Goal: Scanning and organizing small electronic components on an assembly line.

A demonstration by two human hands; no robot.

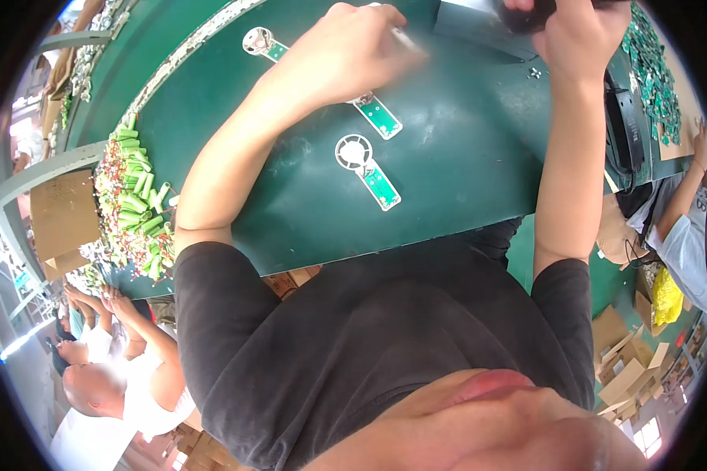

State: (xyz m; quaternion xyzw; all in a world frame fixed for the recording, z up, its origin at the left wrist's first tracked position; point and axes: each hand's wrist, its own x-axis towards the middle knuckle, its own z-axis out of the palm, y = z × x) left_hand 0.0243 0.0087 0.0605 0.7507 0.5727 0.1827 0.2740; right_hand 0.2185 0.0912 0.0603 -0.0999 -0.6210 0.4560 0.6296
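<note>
My left hand (pixel 353 55) is over the table, its fingers curled and partly smeared by motion. Something small and pale shows at its fingertips, too blurred to name. Below it lies a white round-headed frame with a green circuit board (pixel 381 118), its round end mostly covered by the hand. A similar board piece (pixel 381 187) rests nearer to me, its spoked round end fully visible. Another round-headed board piece (pixel 260 41) is partly hidden behind my left forearm. At the top right my right hand (pixel 577 43) is closed around a dark object (pixel 526 16), cut off by the picture's edge.
Green battery-like cylinders with wires (pixel 140 196) are heaped along the table's left side. A grey metal box (pixel 479 30) stands at the back, small metal bits (pixel 535 73) near it. A black device with a cable (pixel 624 125) and piled green boards (pixel 653 86) lie right. Co-workers sit on both sides.
</note>
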